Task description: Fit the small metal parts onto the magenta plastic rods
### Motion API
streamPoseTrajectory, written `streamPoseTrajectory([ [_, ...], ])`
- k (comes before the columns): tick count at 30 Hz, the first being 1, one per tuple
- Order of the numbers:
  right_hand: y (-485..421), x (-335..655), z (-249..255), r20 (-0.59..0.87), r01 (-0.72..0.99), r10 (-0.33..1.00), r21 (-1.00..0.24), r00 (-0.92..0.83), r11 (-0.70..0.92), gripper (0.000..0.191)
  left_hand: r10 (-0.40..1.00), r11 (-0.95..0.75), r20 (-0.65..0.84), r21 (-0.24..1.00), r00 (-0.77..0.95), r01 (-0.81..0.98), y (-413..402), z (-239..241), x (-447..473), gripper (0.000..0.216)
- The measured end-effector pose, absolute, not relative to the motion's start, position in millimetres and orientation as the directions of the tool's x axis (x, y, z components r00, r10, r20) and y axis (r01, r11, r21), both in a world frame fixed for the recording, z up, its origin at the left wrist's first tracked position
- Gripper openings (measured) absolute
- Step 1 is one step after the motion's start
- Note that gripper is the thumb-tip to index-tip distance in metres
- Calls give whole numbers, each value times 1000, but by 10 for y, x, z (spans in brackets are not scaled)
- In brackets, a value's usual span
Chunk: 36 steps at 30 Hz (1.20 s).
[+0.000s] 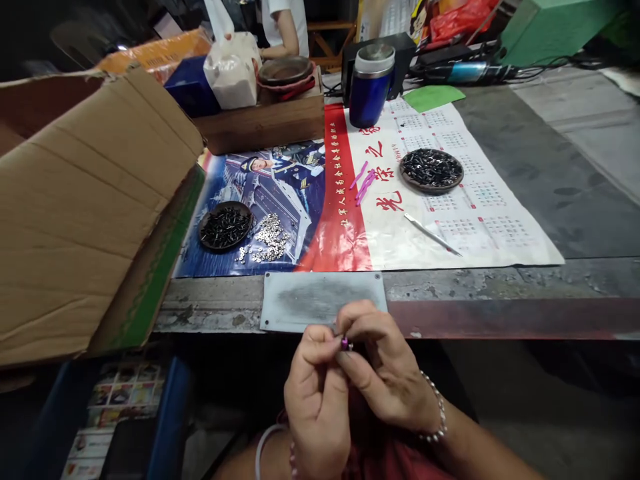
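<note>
Both hands meet just in front of the table edge, fingertips together around a small purple piece [345,343] with a bit of shiny metal beside it. My left hand [317,400] pinches it between thumb and forefinger. From the other side, the thumb and fingers of my right hand [385,373] close on the same piece; most of it is hidden by the fingertips. Right behind the hands, a grey metal plate [320,293] is fixed to the table edge. Several pink-purple strips [365,187] lie on the calendar poster [335,227], near a slim silver-and-white tool [433,235].
Dark small parts fill a left dish [226,227] and a right dish [431,171]. Small silver rings [270,238] lie loose. A blue mug [371,87] and a wooden box [270,123] stand behind. A cardboard box [95,200] flanks the left. Another person's arm [286,37] shows at the back.
</note>
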State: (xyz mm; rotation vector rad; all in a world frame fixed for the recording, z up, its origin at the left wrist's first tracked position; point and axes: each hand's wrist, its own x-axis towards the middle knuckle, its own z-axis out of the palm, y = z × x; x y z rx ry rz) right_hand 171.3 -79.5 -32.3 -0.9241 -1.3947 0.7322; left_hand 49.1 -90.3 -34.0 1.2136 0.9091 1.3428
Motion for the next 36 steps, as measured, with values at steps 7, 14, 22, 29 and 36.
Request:
streamPoseTrajectory([
  [7, -799, 1686, -342, 535, 324, 839, -814, 97, 481, 15, 981, -135, 164, 962, 106, -237, -868, -313, 523, 13],
  [14, -797, 1624, -304, 555, 385, 809, -801, 193, 458, 10, 986, -57, 87, 978, 142, -200, -875, -298, 491, 21],
  [22, -775, 1676, -297, 533, 511, 844, -742, 57, 435, 42, 974, -8, 45, 986, 223, -165, -853, -241, 462, 23],
  [29, -841, 1612, -275, 451, 342, 881, -858, 140, 384, 22, 922, 86, 16, 966, 388, -243, -730, -198, 320, 19],
  [36, -820, 1605, -321, 355, 370, 925, -884, 132, 287, 44, 848, 368, -160, 864, 506, -343, -670, -241, 267, 8],
])
